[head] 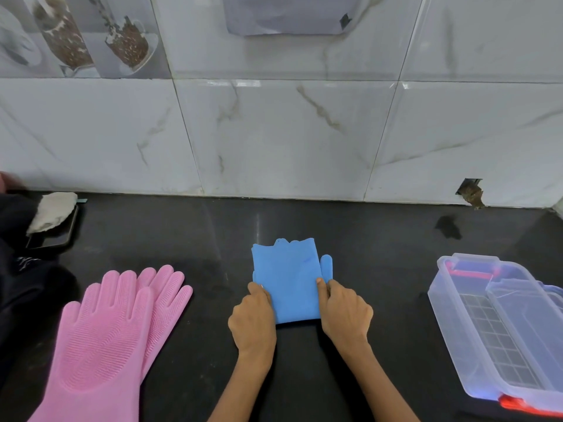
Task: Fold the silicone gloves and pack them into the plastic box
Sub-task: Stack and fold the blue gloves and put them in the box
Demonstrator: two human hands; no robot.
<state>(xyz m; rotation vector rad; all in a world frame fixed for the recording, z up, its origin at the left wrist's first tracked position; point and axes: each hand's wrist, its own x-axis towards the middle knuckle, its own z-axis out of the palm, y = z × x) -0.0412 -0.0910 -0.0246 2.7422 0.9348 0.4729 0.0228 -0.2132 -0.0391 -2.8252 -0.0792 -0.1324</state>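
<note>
A blue silicone glove (289,275) lies folded in half on the black counter at the centre, its thumb sticking out on the right. My left hand (253,321) pinches its left edge, thumb on top. My right hand (344,312) pinches its right edge, thumb on top. Two pink silicone gloves (106,336) lie flat and overlapping at the left, fingers pointing away from me. The clear plastic box (451,327) stands open at the right, with its lid (527,324) resting tilted in it.
The black counter (189,239) ends at a marble-tiled wall (274,132). A phone with a grey cloth (53,211) on it lies at the far left, next to dark fabric (24,284).
</note>
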